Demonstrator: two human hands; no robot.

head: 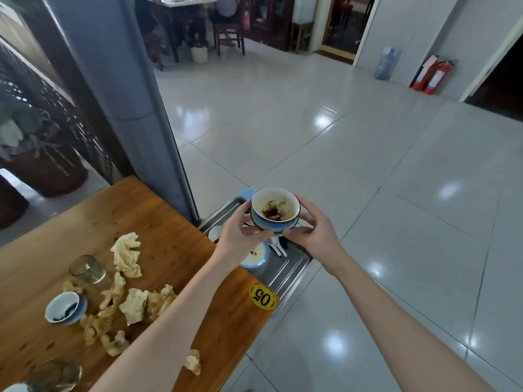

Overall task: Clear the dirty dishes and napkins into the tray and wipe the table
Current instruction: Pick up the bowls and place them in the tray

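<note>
Two hands meet on one bowl (275, 212), held in the air above the tray (295, 268), which sits just past the table's right edge. The left hand (240, 236) reaches out on a long bare forearm, wrist bent, with fingers and thumb curled round the bowl's left side. The right hand (314, 236) comes in from the opposite side, its fingers wrapped against the right wall and foot. The bowl is round glazed ceramic, blue outside and white inside, with a dark brown smear of sauce at the bottom.

On the table (169, 222), at the left, stands a clear drinking glass (87, 268). Near it lies a small blue-and-white cup (65, 306), tilted, with dark dregs in it. Crumpled napkins (127, 258), beige and stained, lie scattered beside these. The tabletop is warm orange wood, grained and flecked with crumbs. An oval yellow tag (262, 297) reading "05" sits at its corner. The tray is rectangular stainless steel with a ridged floor. It holds another blue-rimmed bowl (256, 258), partly hidden by the left wrist, and white spoons (278, 247).
</note>
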